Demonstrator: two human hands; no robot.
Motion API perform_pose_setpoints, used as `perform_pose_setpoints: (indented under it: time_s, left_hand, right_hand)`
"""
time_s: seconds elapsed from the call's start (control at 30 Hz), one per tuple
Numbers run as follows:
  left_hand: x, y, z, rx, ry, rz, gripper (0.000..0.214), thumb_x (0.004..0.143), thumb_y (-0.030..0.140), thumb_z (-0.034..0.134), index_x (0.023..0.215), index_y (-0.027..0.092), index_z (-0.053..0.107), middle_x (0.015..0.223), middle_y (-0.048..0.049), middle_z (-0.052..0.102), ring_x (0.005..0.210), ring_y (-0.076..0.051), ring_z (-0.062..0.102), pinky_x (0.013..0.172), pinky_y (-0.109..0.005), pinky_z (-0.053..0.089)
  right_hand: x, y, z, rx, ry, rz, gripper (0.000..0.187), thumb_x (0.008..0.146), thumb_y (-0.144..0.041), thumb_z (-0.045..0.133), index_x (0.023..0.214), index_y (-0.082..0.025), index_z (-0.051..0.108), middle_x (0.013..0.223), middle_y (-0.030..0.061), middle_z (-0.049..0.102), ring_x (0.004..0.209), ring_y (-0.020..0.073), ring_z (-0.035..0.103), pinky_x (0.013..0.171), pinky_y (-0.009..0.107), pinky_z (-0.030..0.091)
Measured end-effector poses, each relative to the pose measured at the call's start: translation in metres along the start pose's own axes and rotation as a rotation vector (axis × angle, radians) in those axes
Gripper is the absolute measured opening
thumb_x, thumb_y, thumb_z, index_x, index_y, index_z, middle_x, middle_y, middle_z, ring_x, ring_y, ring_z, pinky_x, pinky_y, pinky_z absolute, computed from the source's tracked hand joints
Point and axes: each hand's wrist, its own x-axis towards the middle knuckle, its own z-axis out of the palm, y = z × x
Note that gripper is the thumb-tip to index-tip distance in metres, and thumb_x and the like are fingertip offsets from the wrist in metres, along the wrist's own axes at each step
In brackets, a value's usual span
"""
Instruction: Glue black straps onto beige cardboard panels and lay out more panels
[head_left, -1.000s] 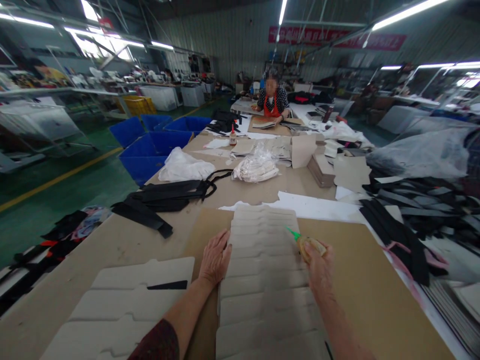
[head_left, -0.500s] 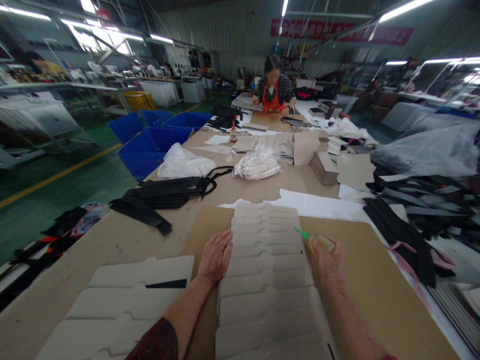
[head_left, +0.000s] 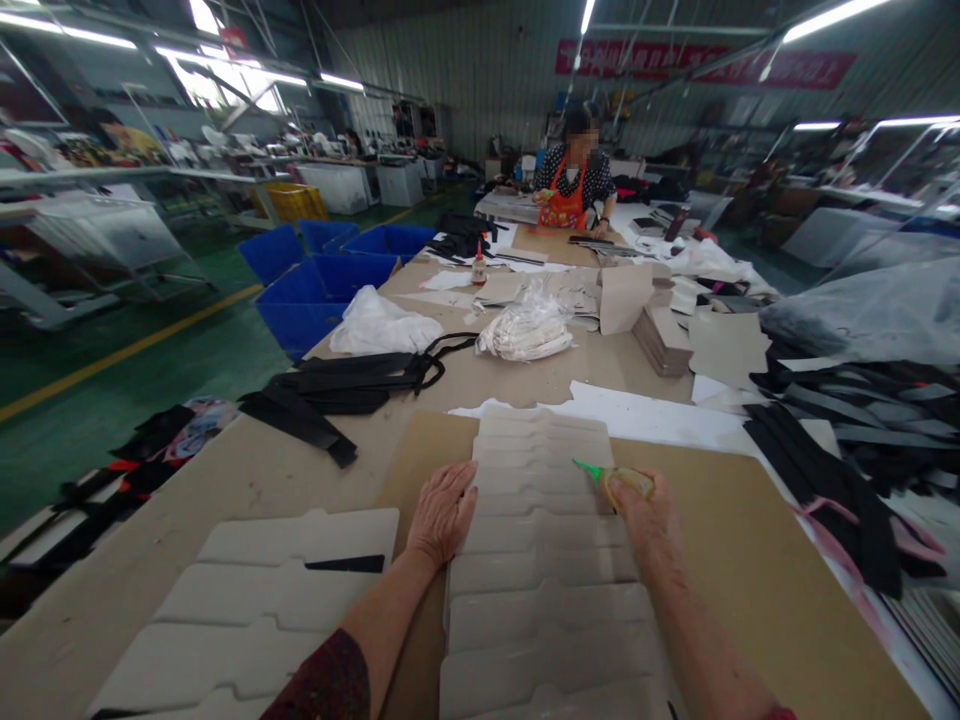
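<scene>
Overlapping grey-beige panels [head_left: 540, 570] lie in a long stepped row in front of me, on a brown board [head_left: 720, 530]. My left hand [head_left: 444, 510] lies flat along the row's left edge, fingers stretched out. In my right hand [head_left: 649, 510] is a glue bottle [head_left: 628, 483] with a green nozzle, tilted to the left. The nozzle tip is over the panels in the upper part of the row; whether it touches them I cannot tell. A second fanned row of panels [head_left: 247, 590] is at the left, with a black strip [head_left: 345, 564] on it.
Black fabric strips [head_left: 330, 390], a white plastic bag [head_left: 386, 322] and a clear bag of white pieces [head_left: 525, 330] lie farther up the table. Blue bins [head_left: 322, 290] stand at its left. Across the far end a person in an orange apron [head_left: 568, 195] works.
My right hand has moved the glue bottle left, so its nozzle now reaches farther over the panels. My left hand stays at the row's edge. The view has shifted slightly.
</scene>
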Motion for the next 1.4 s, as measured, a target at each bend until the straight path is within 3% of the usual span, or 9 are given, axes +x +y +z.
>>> perform_pose_setpoints:
  time_s: [0.47, 0.8, 1.4]
  left_hand:
    - [0.0, 0.005, -0.003, -0.009, -0.026, -0.046, 0.044, 0.095, 0.032, 0.041, 0.137, 0.025, 0.049, 0.138, -0.0024, 0.056, 0.127, -0.024, 0.043, 0.109, -0.043, 0.035]
    - [-0.001, 0.006, -0.003, -0.023, -0.028, -0.055, 0.044, 0.094, 0.032, 0.043, 0.138, 0.026, 0.049, 0.138, -0.0022, 0.057, 0.127, -0.023, 0.044, 0.11, -0.042, 0.034]
    - [-0.002, 0.006, -0.003, -0.065, 0.014, -0.062, 0.046, 0.093, 0.03, 0.044, 0.139, 0.022, 0.046, 0.133, -0.0052, 0.06, 0.125, -0.024, 0.046, 0.108, -0.043, 0.037]
  right_hand:
    - [-0.011, -0.029, 0.028, -0.009, -0.11, -0.043, 0.038, 0.064, -0.043, 0.068, 0.096, -0.023, 0.061, 0.075, 0.0027, 0.064, 0.069, 0.0232, 0.059, 0.065, 0.036, 0.044]
    - [-0.021, -0.044, 0.043, -0.102, -0.218, -0.113, 0.036, 0.072, -0.047, 0.061, 0.102, -0.026, 0.058, 0.082, 0.0024, 0.065, 0.075, 0.0234, 0.059, 0.066, 0.032, 0.042]
    - [-0.066, -0.069, 0.086, -0.023, -0.278, -0.161, 0.037, 0.074, -0.046, 0.058, 0.105, -0.025, 0.059, 0.089, 0.0023, 0.068, 0.08, 0.0223, 0.061, 0.07, 0.03, 0.042]
